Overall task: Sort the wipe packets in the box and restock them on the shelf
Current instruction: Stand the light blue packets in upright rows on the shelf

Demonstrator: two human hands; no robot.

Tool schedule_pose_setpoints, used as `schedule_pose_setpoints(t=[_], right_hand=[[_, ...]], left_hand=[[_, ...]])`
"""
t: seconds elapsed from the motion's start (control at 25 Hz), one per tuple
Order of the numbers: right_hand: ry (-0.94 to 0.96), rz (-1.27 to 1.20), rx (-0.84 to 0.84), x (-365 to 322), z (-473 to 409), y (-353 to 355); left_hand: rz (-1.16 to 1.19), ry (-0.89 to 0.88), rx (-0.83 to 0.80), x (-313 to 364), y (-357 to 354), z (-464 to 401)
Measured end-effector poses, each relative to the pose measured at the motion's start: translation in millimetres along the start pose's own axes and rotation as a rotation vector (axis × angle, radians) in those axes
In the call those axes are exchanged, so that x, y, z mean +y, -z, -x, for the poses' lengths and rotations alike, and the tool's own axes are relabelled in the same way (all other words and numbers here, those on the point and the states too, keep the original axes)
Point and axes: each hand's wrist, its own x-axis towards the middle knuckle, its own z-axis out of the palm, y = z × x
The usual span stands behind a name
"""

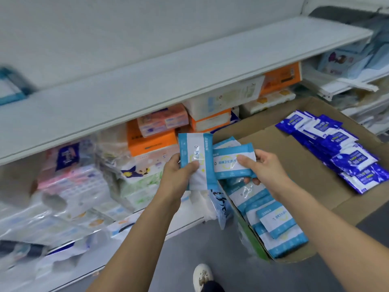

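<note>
My left hand (177, 172) grips a light blue and white wipe packet (195, 152) held upright in front of the lower shelf. My right hand (263, 169) holds a second light blue packet (229, 163) lying sideways, thumb on top, with another packet (226, 142) tucked behind it. Both hands are at the left edge of the cardboard box (315, 178). In the box, a row of light blue packets (271, 220) lies along the near left side. A pile of dark blue packets (341, 152) lies along the far right side.
The white upper shelf board (168, 81) juts out above the hands. The lower shelf (147, 209) is packed with tissue packs and orange boxes (151, 142). More goods fill the shelves at the far right (347, 60). My white shoe (203, 275) stands on the grey floor.
</note>
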Motion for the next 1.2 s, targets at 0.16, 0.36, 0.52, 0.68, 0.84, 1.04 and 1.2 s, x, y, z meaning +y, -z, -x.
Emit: schedule_pose_setpoints(t=[0.16, 0.36, 0.52, 0.68, 0.84, 1.04, 1.2], right_hand=[[0.138, -0.003, -0.102, -49.9, 14.1, -27.0], [0.251, -0.056, -0.194, -102.0, 19.4, -74.9], [0.295, -0.107, -0.285, -133.9, 14.0, -132.2], [0.345, -0.088, -0.356, -160.6, 5.9, -215.8], [0.393, 0.03, -0.315, -176.0, -10.6, -310.9], [0.439, 0.204, -0.276, -190.2, -40.8, -415.3], [0.451, 0.272, -0.274, -200.6, -68.4, -482.3]], left_hand=[[0.039, -0.107, 0.061, 35.6, 46.5, 30.7], [0.194, -0.179, 0.234, 68.8, 107.5, 54.4], [0.318, -0.235, 0.303, 88.9, 157.7, 59.7], [0.328, -0.251, 0.374, 100.9, 223.2, 50.4], [0.304, -0.254, 0.438, 114.4, 299.5, 30.3], [0.325, -0.262, 0.498, 130.5, 401.1, 2.6], [0.39, -0.238, 0.5, 143.6, 461.1, -22.7]])
